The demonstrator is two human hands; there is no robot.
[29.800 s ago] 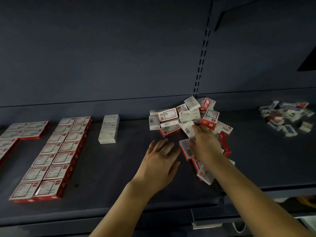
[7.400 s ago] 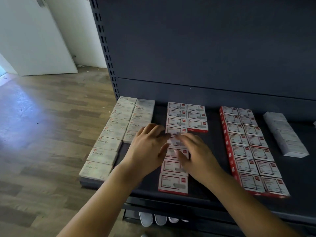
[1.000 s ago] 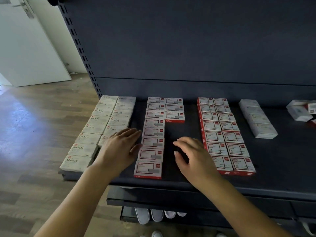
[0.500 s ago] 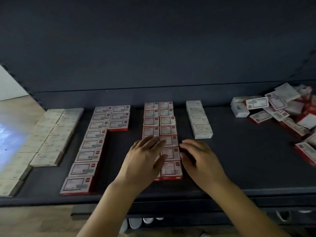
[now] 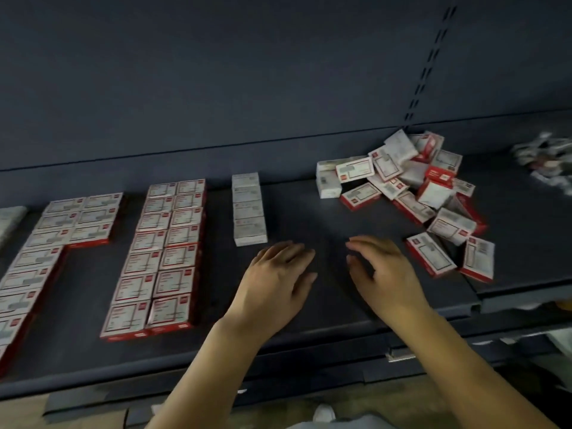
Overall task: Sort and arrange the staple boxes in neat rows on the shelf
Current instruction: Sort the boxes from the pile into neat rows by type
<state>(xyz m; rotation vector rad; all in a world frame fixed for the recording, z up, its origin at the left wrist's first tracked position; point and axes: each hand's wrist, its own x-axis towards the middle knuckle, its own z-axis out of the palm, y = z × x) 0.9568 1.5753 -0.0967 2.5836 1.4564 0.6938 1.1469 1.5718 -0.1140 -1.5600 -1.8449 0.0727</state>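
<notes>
two hands, both empty over bare shelf [image 5: 309, 212] mid-frame. left hand [image 5: 278, 280] flat w/ fingers spread, right hand [image 5: 383, 274] loosely curled, pinching nothing. loose pile of staple boxes [image 5: 411, 187] sits upper right of frame; nearest box [image 5: 431, 254] lies just right of my right hand, long axis running diagonally toward lower right. right hand's closer, so i'd reach w/ that. short white row [image 5: 249, 209] is up-left of left hand.

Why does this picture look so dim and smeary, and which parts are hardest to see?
Head view: dim light on a dark shelf, so contrast is low; motion smear makes the print on the sorted rows unreadable; the loose pile is soft, and the far-right heap is a blur; the left hand and right hand look fairly clear; the wide lens bends the shelf edge.
</notes>
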